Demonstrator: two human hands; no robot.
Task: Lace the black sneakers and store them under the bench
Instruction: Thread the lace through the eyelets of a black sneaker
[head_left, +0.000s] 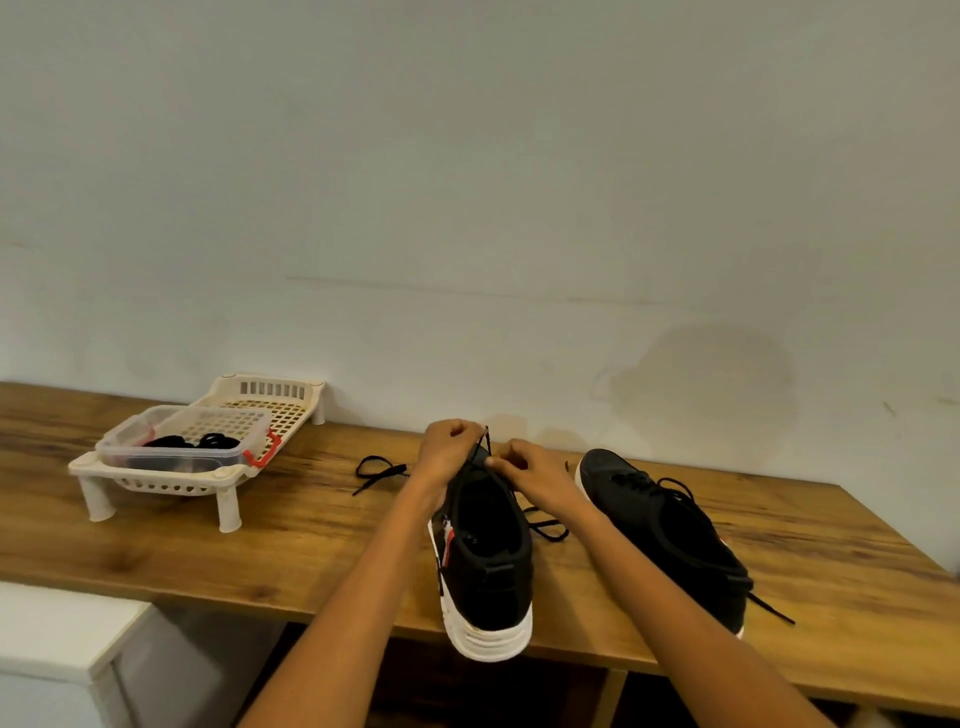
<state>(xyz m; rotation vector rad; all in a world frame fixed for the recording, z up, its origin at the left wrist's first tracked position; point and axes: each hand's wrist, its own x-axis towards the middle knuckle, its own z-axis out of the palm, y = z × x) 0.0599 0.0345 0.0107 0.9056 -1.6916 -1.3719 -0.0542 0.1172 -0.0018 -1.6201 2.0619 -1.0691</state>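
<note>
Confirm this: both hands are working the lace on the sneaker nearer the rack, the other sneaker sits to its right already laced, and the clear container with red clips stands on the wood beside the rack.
One thing is off: the clear container sits on top of the white rack, not on the wood beside it, as the head view shows. The rest holds: the left hand and right hand pinch the lace of the nearer sneaker, and the laced sneaker lies to its right.

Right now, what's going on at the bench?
A person is lacing the left sneaker, which stands on the bench top with its heel over the front edge. Both hands work at its front: the left hand and right hand each pinch the black lace. The right sneaker beside it looks already laced. Neither is under the bench yet.
</note>
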